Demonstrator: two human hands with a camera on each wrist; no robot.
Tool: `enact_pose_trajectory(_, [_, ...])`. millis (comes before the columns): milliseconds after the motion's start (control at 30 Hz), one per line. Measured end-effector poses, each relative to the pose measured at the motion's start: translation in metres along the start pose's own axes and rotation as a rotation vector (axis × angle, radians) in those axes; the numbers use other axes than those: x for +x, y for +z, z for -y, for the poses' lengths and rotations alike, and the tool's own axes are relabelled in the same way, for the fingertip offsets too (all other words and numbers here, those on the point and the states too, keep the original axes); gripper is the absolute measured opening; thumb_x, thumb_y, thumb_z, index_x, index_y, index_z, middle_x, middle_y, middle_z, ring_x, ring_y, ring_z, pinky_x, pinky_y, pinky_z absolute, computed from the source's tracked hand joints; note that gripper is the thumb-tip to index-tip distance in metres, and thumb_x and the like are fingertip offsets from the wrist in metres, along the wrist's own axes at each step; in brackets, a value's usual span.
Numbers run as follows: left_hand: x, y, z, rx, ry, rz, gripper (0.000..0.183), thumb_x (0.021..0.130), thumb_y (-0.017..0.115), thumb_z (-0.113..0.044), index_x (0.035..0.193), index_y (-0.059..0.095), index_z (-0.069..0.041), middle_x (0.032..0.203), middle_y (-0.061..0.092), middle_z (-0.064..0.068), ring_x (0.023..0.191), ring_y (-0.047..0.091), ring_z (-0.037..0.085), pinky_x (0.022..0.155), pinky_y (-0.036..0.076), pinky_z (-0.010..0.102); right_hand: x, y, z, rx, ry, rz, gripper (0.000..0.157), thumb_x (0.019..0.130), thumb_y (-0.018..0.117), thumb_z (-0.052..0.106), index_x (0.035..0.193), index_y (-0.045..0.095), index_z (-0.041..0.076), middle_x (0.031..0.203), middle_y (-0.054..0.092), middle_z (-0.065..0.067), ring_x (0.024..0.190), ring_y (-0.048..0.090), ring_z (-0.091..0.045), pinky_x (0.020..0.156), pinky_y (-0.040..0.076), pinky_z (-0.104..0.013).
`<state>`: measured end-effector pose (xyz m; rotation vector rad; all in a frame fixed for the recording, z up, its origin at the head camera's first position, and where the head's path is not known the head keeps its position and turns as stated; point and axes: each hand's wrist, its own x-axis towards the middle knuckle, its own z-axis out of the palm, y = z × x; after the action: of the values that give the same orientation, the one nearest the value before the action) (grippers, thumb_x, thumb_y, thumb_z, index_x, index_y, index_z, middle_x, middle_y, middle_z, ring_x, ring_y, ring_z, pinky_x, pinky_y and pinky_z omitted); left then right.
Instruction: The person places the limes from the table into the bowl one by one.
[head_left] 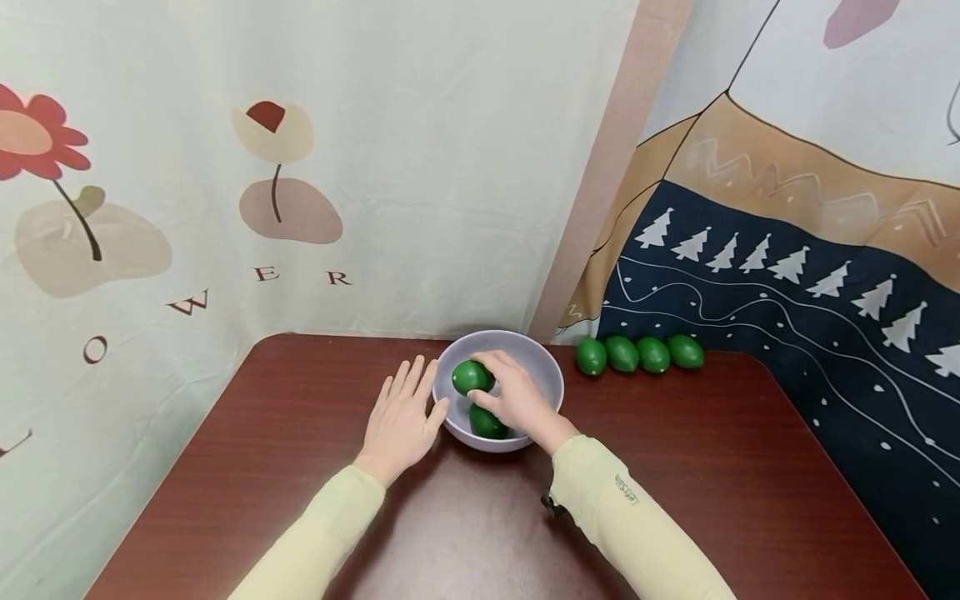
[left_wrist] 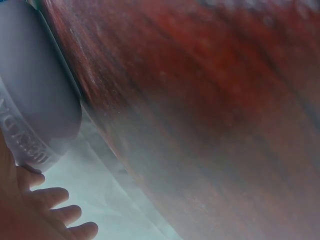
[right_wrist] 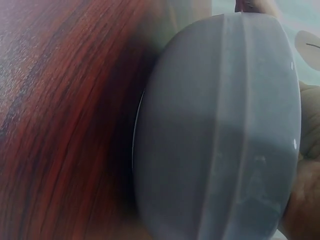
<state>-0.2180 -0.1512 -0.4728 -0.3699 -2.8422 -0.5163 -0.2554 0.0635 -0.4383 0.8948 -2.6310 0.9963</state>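
A lavender bowl (head_left: pixel 542 377) stands near the far edge of the table. Over its inside, my right hand (head_left: pixel 519 402) holds a green lime (head_left: pixel 471 378) between the thumb and fingers. Below that hand, another lime (head_left: pixel 487 423) lies in the bowl, partly covered. My left hand (head_left: pixel 401 421) is at the bowl's left side with its fingers straight, thumb by the rim. In the left wrist view, the left fingers (left_wrist: pixel 55 196) appear beside the bowl's wall (left_wrist: pixel 42 65). The right wrist view shows mostly the bowl's outer side (right_wrist: pixel 185 130); the held lime is hidden there.
Several limes (head_left: pixel 622 354) lie in a row at the back of the table, right of the bowl. The dark red wooden table (head_left: pixel 480 525) meets a pale printed curtain (head_left: pixel 435 208) behind and a dark blue patterned cloth (head_left: pixel 720 292) at the right.
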Motion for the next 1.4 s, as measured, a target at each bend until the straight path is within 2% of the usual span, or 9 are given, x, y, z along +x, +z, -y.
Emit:
enact_pose_trajectory(600, [0.001,0.0,-0.001,-0.011,-0.012,0.01,0.065,0.108,0.043,-0.045,0.163,0.032,-0.012,0.168,0.029,0.016,0.157,0.022,0.036,0.126,0.02,0.056,0.01,0.011,0.004,-0.025,0.018,0.073,0.05,0.091,0.08,0.014,0.136,0.062,0.003,0.133,0.063,-0.012,0.119,0.063,-0.028,0.1,0.053,-0.045])
enact_pose_trajectory(1400, [0.0,0.001,0.0,-0.009,-0.004,-0.008,0.065,0.108,0.047,-0.042,0.162,0.035,-0.009,0.167,0.032,0.018,0.156,0.024,0.037,0.125,0.022,0.058,0.013,0.021,0.001,-0.075,0.083,0.209,0.052,0.093,0.078,0.015,0.141,0.059,0.006,0.135,0.061,-0.013,0.119,0.062,-0.029,0.102,0.052,-0.044])
